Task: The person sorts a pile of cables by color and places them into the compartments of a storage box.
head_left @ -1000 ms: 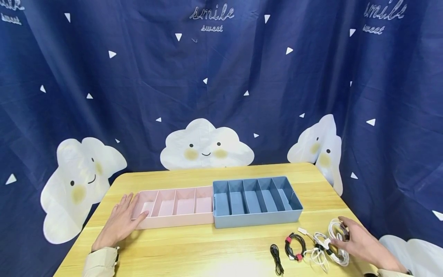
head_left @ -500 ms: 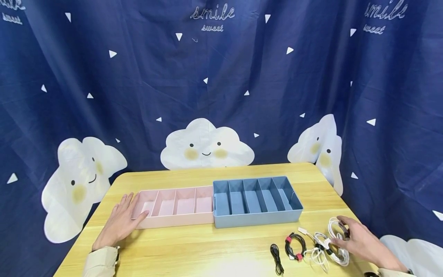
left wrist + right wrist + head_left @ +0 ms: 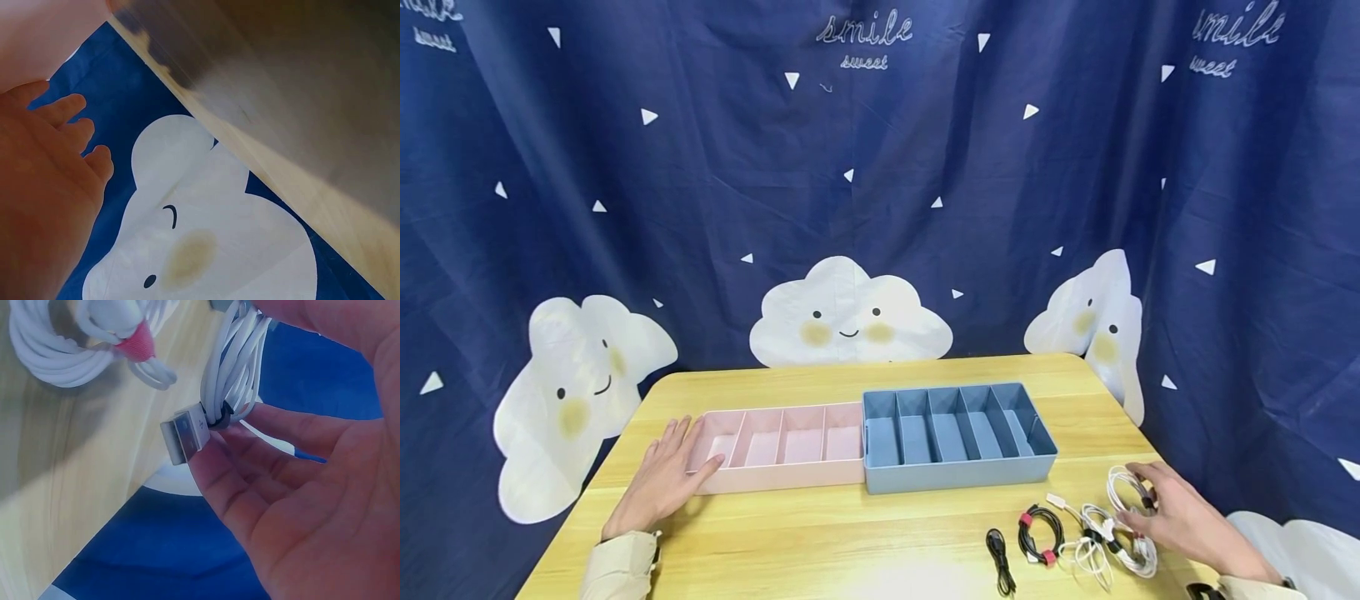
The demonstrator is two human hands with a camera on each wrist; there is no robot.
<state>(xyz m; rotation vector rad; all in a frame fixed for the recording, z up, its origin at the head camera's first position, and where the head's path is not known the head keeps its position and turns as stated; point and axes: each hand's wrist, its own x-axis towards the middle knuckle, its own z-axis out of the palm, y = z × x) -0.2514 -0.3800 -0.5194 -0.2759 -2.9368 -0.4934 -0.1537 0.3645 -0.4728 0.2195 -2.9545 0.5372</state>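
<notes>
At four o'clock the right hand [image 3: 1183, 515] holds a coiled, black-strapped white USB cable [image 3: 231, 372]; the left hand [image 3: 658, 483] is wide.

Curtained-off nook: cloud-print curtain [image 3: 895, 225], wooden table [image 3: 775, 537].

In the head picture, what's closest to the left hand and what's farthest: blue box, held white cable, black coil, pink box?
From the left hand:
1. Pink box: at its fingers, on the left.
2. Blue box: at the pink box's right end.
3. Black coil: on the right, nearer you.
4. Held white cable: far right, in the right hand.
</notes>
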